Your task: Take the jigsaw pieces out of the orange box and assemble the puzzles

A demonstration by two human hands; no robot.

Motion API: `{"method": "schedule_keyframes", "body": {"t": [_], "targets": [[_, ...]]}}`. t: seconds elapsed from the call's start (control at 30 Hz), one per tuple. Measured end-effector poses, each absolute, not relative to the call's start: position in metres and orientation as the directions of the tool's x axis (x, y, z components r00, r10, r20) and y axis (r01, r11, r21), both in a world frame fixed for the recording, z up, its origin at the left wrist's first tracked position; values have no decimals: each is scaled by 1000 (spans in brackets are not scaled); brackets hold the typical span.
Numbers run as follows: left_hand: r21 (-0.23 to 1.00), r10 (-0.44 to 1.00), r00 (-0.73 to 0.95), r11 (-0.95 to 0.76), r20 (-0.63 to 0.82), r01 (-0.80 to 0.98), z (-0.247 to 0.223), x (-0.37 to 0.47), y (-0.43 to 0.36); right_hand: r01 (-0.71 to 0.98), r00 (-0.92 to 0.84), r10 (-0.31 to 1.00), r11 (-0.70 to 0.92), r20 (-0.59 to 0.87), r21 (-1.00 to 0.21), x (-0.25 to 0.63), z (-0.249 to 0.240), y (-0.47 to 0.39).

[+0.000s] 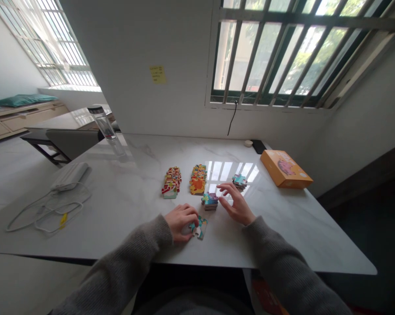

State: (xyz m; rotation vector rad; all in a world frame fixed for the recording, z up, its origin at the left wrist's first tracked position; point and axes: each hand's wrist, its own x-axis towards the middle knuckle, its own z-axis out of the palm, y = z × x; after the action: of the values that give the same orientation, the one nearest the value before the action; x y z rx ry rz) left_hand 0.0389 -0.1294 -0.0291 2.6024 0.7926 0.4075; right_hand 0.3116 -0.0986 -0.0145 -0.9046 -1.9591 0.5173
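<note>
My left hand [182,222] rests low over the table with its fingers curled onto the left edge of some teal and white jigsaw puzzle pieces [201,229]. Its fingertips partly cover these pieces. To the right, my right hand [237,204] is open, thumb and forefinger apart, beside a small stack of puzzle pieces [210,201] with a teal and purple top. I cannot tell whether its thumb touches that stack. Behind its fingers stands another stack with a teal top [239,181]. Farther left lie two overlapping rows, one of red-and-cream pieces [172,181], one of orange pieces [198,179].
An orange box [285,169] sits at the table's right edge, near a black phone-like object [258,146] and a small white item [248,143]. On the left are a white device [71,176] with a looped cable [49,225] and a clear bottle [103,122].
</note>
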Motion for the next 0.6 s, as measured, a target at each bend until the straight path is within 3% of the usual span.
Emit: {"method": "schedule_keyframes", "body": {"t": [0.13,0.27,0.4,0.6], "targets": [[420,588,781,-776,211,471,-27,42,-131,402,-318,762,647,564,-648,313,-14,-99],[410,583,698,-805,416,428,-17,46,-129,371,-275,773,634,571,-679,310,-13,-99],[267,502,637,-861,585,433,-2,62,-118,248,-272,846,523,459,-816,303,-12,-102],[108,424,666,-881,613,461,8,87,-99,84,-255,894,400,368,-913,298,-17,-101]]}}
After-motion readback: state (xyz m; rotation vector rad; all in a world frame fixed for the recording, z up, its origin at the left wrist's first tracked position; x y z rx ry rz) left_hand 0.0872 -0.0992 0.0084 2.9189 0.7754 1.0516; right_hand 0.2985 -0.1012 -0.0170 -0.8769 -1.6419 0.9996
